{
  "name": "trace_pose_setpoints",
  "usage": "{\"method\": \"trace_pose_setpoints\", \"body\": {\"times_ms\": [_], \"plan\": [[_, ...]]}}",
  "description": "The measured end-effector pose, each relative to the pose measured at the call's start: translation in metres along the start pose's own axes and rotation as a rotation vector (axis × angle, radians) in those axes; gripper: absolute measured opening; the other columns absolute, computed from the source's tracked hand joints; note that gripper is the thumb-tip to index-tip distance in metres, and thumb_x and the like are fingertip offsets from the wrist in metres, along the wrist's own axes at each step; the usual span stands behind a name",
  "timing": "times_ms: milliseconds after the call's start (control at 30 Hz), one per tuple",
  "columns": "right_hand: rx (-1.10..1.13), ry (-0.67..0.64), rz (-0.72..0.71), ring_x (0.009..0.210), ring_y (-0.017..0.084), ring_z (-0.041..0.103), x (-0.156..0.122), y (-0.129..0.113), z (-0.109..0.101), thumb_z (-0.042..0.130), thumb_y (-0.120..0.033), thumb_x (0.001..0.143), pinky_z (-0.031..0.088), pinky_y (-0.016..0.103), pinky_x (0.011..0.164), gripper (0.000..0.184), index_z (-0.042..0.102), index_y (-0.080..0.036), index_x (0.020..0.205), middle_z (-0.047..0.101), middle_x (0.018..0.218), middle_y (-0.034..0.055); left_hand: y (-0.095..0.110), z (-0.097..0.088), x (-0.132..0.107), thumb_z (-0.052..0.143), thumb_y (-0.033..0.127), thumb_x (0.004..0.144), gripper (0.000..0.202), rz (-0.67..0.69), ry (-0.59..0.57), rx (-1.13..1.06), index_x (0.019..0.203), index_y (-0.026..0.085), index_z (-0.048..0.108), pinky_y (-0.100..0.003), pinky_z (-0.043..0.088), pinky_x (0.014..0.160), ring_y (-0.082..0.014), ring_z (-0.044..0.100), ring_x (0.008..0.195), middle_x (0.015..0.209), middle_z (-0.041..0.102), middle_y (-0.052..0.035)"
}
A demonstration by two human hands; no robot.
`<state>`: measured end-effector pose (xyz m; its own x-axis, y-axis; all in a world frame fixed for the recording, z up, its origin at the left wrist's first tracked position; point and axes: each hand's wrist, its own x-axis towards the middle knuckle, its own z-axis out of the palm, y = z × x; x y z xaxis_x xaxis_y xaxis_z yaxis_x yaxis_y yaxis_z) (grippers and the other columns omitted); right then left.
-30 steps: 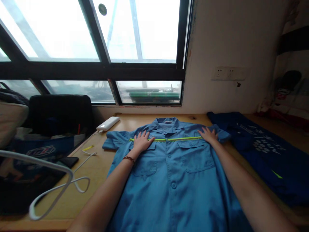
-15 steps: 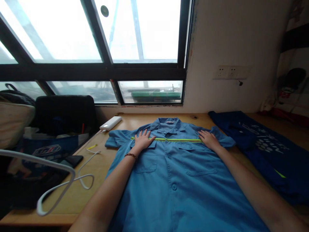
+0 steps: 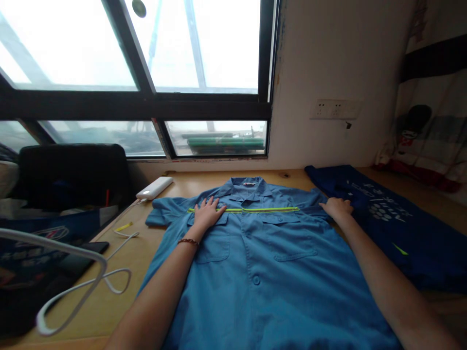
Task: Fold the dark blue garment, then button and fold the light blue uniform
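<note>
A blue short-sleeved work shirt (image 3: 233, 291) lies front side up on the wooden table, its collar towards the window. A yellow-green reflective stripe (image 3: 270, 210) crosses its chest above two flap pockets. My left hand (image 3: 207, 214) rests flat on the left chest of the shirt, over the stripe and pocket flap, fingers spread. At the right, my right hand (image 3: 338, 209) is closed on the edge of the shirt's right sleeve (image 3: 315, 206), its fingers curled and partly hidden. The shirt's lower part runs out of view at the bottom.
A dark blue garment with white print (image 3: 430, 243) lies to the right. On the left are a white power bank (image 3: 155, 188), a looping white cable (image 3: 73, 246) and a dark flat device (image 3: 85, 253). Behind the table stand a black chair (image 3: 73, 170), the window and a wall socket (image 3: 335, 109).
My right hand has moved off the chest outward to the right sleeve and closed on it. My left hand stays flat on the shirt. The view has turned slightly right.
</note>
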<state>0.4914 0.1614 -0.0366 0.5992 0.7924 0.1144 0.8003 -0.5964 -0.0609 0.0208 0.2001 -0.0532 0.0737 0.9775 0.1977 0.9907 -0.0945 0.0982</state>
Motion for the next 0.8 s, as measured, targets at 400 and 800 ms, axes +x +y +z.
{"method": "trace_pose_setpoints", "body": {"times_ms": [400, 800], "plan": [[0.808, -0.238, -0.059, 0.074, 0.028, 0.061, 0.022, 0.006, 0.0, 0.064, -0.025, 0.058, 0.048, 0.036, 0.061, 0.034, 0.064, -0.004, 0.085, 0.065, 0.074, 0.015, -0.002, 0.003, 0.001, 0.024, 0.064, 0.076, 0.064, 0.013, 0.012, -0.011, 0.125, 0.026, 0.041, -0.055, 0.017, 0.095, -0.0322, 0.024, 0.124, 0.136, 0.032, -0.0079], [1.301, -0.305, -0.709, 0.083, 0.02, 0.062, -0.062, -0.041, -0.08, 0.047, -0.054, 0.075, 0.05, 0.036, 0.071, 0.051, 0.053, -0.02, 0.113, 0.06, 0.106, 0.0106, 0.0, 0.0, 0.0, 0.025, 0.062, 0.077, 0.061, 0.006, 0.018, -0.008, 0.124, 0.026, 0.042, -0.056, 0.017, 0.095, -0.0323, 0.024, 0.124, 0.136, 0.033, -0.0084]]}}
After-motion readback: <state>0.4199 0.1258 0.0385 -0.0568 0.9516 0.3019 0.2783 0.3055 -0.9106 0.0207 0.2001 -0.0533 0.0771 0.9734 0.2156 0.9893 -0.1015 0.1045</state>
